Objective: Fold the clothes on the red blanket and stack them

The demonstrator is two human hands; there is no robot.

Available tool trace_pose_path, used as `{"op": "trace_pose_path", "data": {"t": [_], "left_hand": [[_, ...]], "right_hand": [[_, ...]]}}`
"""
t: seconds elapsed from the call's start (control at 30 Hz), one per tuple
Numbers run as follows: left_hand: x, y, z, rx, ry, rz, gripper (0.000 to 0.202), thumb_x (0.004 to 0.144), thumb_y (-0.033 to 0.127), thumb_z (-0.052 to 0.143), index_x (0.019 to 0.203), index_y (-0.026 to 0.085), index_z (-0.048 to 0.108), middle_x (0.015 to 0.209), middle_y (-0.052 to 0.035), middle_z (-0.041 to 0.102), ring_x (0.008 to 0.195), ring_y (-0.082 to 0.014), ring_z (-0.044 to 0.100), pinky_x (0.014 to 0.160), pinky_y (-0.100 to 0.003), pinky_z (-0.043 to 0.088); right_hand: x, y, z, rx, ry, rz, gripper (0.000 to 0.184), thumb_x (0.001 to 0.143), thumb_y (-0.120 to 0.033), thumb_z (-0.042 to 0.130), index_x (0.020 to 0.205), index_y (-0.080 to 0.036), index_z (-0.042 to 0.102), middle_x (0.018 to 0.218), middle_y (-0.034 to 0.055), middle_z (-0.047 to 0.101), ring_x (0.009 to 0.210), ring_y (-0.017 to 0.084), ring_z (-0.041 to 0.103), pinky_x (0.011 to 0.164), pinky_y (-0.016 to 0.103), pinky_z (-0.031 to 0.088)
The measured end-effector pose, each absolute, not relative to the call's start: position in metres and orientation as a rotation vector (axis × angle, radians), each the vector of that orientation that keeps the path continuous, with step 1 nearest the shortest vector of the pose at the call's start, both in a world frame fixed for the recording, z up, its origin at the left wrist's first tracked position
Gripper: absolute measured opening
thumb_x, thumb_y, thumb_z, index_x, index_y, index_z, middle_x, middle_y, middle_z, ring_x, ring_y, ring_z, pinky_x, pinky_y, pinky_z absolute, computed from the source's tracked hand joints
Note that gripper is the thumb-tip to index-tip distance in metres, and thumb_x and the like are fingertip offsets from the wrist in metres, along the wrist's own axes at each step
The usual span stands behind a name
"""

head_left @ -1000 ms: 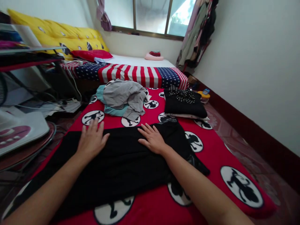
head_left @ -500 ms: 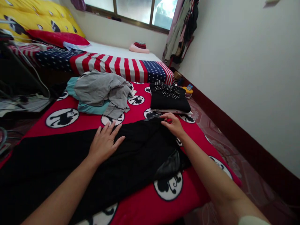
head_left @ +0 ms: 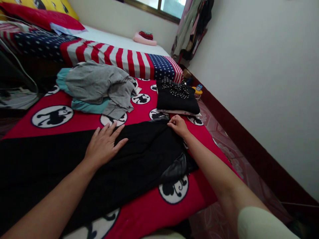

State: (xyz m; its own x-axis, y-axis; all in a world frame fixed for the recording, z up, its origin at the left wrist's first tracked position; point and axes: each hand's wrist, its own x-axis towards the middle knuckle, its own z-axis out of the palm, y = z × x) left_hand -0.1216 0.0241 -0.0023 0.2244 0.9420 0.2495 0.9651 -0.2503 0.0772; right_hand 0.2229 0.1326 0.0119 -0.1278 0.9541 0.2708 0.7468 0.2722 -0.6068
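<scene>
A black garment (head_left: 139, 156) lies spread flat across a red blanket (head_left: 82, 121) printed with white circles. My left hand (head_left: 103, 146) rests palm down on the garment's upper edge, fingers stretched out. My right hand (head_left: 177, 125) is curled at the garment's far right corner, fingers pinching the black cloth. Just beyond that hand sits a folded black top with studs (head_left: 178, 96).
A heap of grey clothes (head_left: 99, 84) over a teal piece lies at the blanket's back left. Behind is a bed with a stars-and-stripes cover (head_left: 129, 61). A white wall (head_left: 261, 83) and tiled floor (head_left: 224, 146) run along the right. Cables lie at the far left.
My right hand slid from the garment's middle to its far right corner and closed on the cloth. The view turned right and down. My left hand stayed flat on the garment.
</scene>
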Motion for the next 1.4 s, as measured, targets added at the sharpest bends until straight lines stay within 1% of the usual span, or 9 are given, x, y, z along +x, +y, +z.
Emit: {"op": "trace_pose_path", "data": {"t": [0.17, 0.27, 0.4, 0.5, 0.63, 0.73, 0.83, 1.07, 1.4], "left_hand": [[-0.123, 0.028, -0.006, -2.382, -1.869, -0.45, 0.063, 0.094, 0.055, 0.037, 0.147, 0.02, 0.041, 0.153, -0.0136, 0.039, 0.139, -0.0371, 0.036, 0.112, -0.056, 0.027], [-0.126, 0.03, -0.007, -2.409, -1.861, -0.599, 0.058, 0.094, 0.051, 0.041, 0.141, 0.018, 0.05, 0.148, -0.0153, 0.046, 0.136, -0.0366, 0.041, 0.111, -0.056, 0.029], [-0.125, 0.022, 0.004, -2.412, -1.77, -1.12, 0.043, 0.094, 0.042, 0.044, 0.119, 0.014, 0.066, 0.133, -0.0144, 0.059, 0.124, -0.0281, 0.054, 0.107, -0.044, 0.04], [-0.106, 0.009, 0.019, -2.496, -1.586, -1.349, 0.031, 0.094, 0.033, 0.047, 0.106, 0.016, 0.07, 0.114, -0.0097, 0.068, 0.11, -0.0217, 0.061, 0.1, -0.036, 0.045], [-0.064, -0.003, 0.032, -2.84, -1.377, -1.133, 0.025, 0.094, 0.026, 0.05, 0.109, 0.02, 0.069, 0.103, -0.0047, 0.071, 0.098, -0.0185, 0.062, 0.089, -0.033, 0.048], [-0.042, -0.003, 0.031, -2.876, -1.353, -0.85, 0.025, 0.094, 0.031, 0.051, 0.109, 0.023, 0.069, 0.103, -0.0042, 0.071, 0.099, -0.0211, 0.059, 0.086, -0.036, 0.045], [-0.038, -0.001, 0.025, -2.84, -1.371, -0.721, 0.023, 0.093, 0.038, 0.053, 0.099, 0.026, 0.072, 0.103, -0.0034, 0.067, 0.099, -0.0222, 0.055, 0.082, -0.037, 0.042], [-0.043, -0.005, 0.017, -2.794, -1.456, -0.731, 0.018, 0.087, 0.04, 0.063, 0.089, 0.022, 0.068, 0.107, -0.0034, 0.063, 0.1, -0.0224, 0.053, 0.082, -0.036, 0.041], [-0.03, -0.013, 0.017, -2.537, -1.543, -0.793, 0.01, 0.084, 0.03, 0.064, 0.082, 0.02, 0.066, 0.1, -0.0075, 0.064, 0.094, -0.0251, 0.056, 0.076, -0.039, 0.044]], "right_hand": [[0.218, 0.088, 0.021, -1.495, -1.777, 0.321, 0.015, 0.078, -0.026, 0.066, 0.09, -0.017, 0.064, 0.092, 0.0038, 0.061, 0.076, 0.016, 0.057, 0.073, 0.029, 0.046], [0.207, 0.042, 0.025, -1.367, -1.815, 0.223, 0.011, 0.087, -0.029, 0.06, 0.087, -0.019, 0.065, 0.088, 0.0034, 0.064, 0.082, 0.017, 0.059, 0.077, 0.029, 0.044], [0.194, -0.004, 0.019, -1.35, -2.099, 0.185, 0.017, 0.087, -0.037, 0.065, 0.08, -0.022, 0.069, 0.084, 0.0022, 0.067, 0.084, 0.019, 0.06, 0.081, 0.032, 0.041], [0.194, -0.015, 0.012, -1.413, -2.059, 0.125, 0.016, 0.086, -0.037, 0.066, 0.081, -0.022, 0.069, 0.086, 0.0032, 0.068, 0.088, 0.02, 0.06, 0.083, 0.033, 0.04], [0.205, -0.013, 0.007, -1.427, -2.029, 0.174, 0.015, 0.085, -0.034, 0.067, 0.076, -0.022, 0.068, 0.083, 0.0026, 0.068, 0.084, 0.019, 0.059, 0.082, 0.033, 0.04], [0.211, -0.012, 0.005, -1.419, -2.049, 0.217, 0.011, 0.082, -0.03, 0.069, 0.075, -0.022, 0.067, 0.082, 0.0016, 0.068, 0.081, 0.018, 0.059, 0.08, 0.032, 0.039], [0.214, -0.013, 0.004, -1.39, -2.037, 0.258, 0.013, 0.081, -0.028, 0.068, 0.071, -0.021, 0.063, 0.077, 0.0006, 0.066, 0.077, 0.018, 0.058, 0.078, 0.031, 0.039], [0.214, -0.021, 0.003, -1.32, -1.818, 0.461, 0.016, 0.087, -0.032, 0.058, 0.076, -0.021, 0.054, 0.069, -0.0023, 0.058, 0.066, 0.014, 0.055, 0.065, 0.026, 0.039], [0.218, -0.031, -0.002, -1.644, -1.775, 0.215, 0.015, 0.083, -0.036, 0.062, 0.075, -0.023, 0.061, 0.073, -0.0002, 0.068, 0.066, 0.017, 0.06, 0.062, 0.027, 0.037]]}}
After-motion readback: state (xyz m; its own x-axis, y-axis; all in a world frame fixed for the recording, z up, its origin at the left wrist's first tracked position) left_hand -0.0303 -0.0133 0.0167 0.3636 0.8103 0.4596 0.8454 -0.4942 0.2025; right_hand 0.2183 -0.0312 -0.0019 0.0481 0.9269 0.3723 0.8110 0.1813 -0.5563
